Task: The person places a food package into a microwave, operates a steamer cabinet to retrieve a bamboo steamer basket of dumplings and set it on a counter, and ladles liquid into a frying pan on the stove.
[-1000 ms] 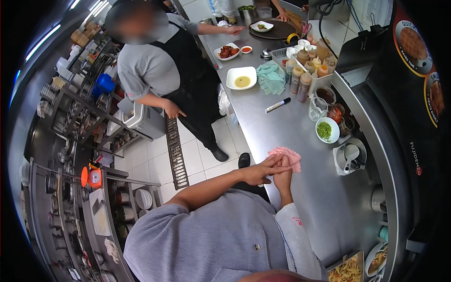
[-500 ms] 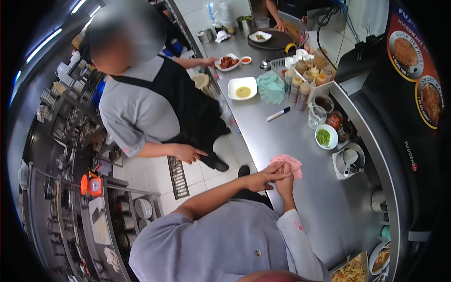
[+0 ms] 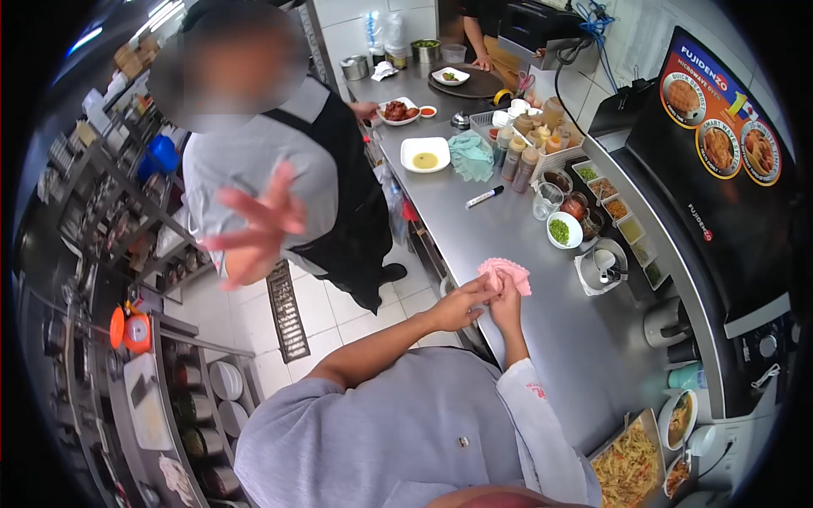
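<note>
The pink scalloped cloth point(image 3: 517, 275) is bunched up over the steel counter's near edge. My right hand point(image 3: 506, 306) is closed around its lower part. Against it, my left hand point(image 3: 461, 306) has its fingers bent and pressed together at the cloth's left side, touching my right hand. Up the counter lie a marker point(image 3: 484, 197), a white square bowl of yellowish liquid point(image 3: 425, 156) and a crumpled teal cloth point(image 3: 471, 156). A bowl of chopped green herbs point(image 3: 563, 229) stands at the right.
A co-worker in a black apron point(image 3: 347, 203) stands left of the counter point(image 3: 550, 356), one blurred hand raised, the other at a plate of red food point(image 3: 398, 111). Sauce bottles point(image 3: 522, 165) line the right side. A noodle tray point(image 3: 628, 466) sits lower right.
My left hand has gone from lying extended across my right hand to bent fingers at the cloth. The co-worker has raised a hand toward the camera. The view has shifted, showing more of the right side.
</note>
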A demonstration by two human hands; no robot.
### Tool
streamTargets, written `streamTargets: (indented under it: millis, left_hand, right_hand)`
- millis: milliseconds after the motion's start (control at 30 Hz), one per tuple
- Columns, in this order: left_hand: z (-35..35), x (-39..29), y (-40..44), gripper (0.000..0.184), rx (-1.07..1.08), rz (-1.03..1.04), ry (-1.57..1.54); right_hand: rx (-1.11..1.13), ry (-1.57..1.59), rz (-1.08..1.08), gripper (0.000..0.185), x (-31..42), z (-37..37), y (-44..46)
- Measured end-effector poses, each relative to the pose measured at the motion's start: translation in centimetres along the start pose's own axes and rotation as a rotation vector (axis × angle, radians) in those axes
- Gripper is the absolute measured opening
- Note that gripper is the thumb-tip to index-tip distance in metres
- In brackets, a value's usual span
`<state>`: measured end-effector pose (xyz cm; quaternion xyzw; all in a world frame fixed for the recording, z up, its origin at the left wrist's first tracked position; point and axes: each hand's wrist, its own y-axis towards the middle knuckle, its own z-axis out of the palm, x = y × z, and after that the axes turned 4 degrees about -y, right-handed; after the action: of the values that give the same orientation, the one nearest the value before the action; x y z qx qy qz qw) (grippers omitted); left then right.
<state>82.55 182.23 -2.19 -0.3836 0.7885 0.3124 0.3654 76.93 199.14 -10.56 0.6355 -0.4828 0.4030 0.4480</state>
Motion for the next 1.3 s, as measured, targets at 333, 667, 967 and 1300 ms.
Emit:
streamTargets:
  millis: [333,667,967,1300]
  left_hand:
    - [3.8,1.2,-21.3,0.046,-0.099,-0.507,0.033]
    - [16.7,0.4,-49.5,0.057,-0.273,-1.271,-0.182]
    - [25.0,-2.7,-57.7,0.050,-0.627,-1.420,-0.513]
    - [26.5,-3.7,-59.1,0.047,-0.625,-1.446,-0.513]
  right_hand:
    - [-0.297,-0.525,-0.230,0.044,2.9,0.7,-0.9]
    - [-0.348,-0.333,-0.120,0.068,3.5,2.2,-8.6]
    - [-0.349,-0.573,-0.222,0.044,3.5,-0.1,-16.9]
    - [-0.329,-1.073,-0.150,0.035,4.3,-6.0,-21.5]
